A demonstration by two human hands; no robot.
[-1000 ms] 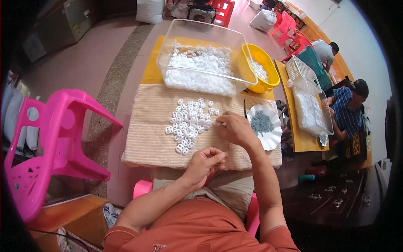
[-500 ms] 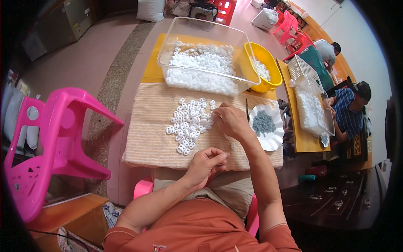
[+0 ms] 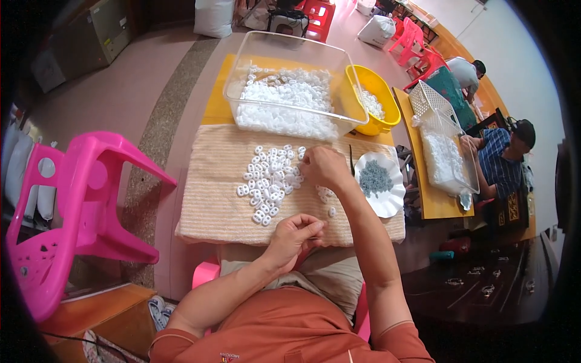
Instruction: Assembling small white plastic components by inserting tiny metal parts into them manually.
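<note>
A pile of small white plastic pieces, each with two holes (image 3: pixel 269 181), lies on a striped beige towel (image 3: pixel 212 181) in front of me. At the pile's right edge is my right hand (image 3: pixel 325 166), its fingers curled down and closed; the fingertips are mostly hidden by the hand itself. Near the towel's front edge, my left hand (image 3: pixel 296 237) is held in a pinch between thumb and fingers, and whatever sits in it is too small to make out. A few loose white pieces (image 3: pixel 331 212) lie under and beside my right forearm. To the right, a white wavy-rimmed plate (image 3: pixel 390 206) bears small grey parts (image 3: pixel 376 176).
Behind the towel stand a clear bin (image 3: pixel 293 124) full of white pieces and a yellow basin (image 3: pixel 387 124). A thin dark tool (image 3: pixel 351 160) lies beside the plate. A pink chair (image 3: pixel 91 193) is at left. Another person (image 3: pixel 502 157) sits at a table on the right.
My right hand has shifted slightly away from me along the pile's right edge, baring more loose pieces below it. My left hand keeps its pinch. The whole view has tilted a little.
</note>
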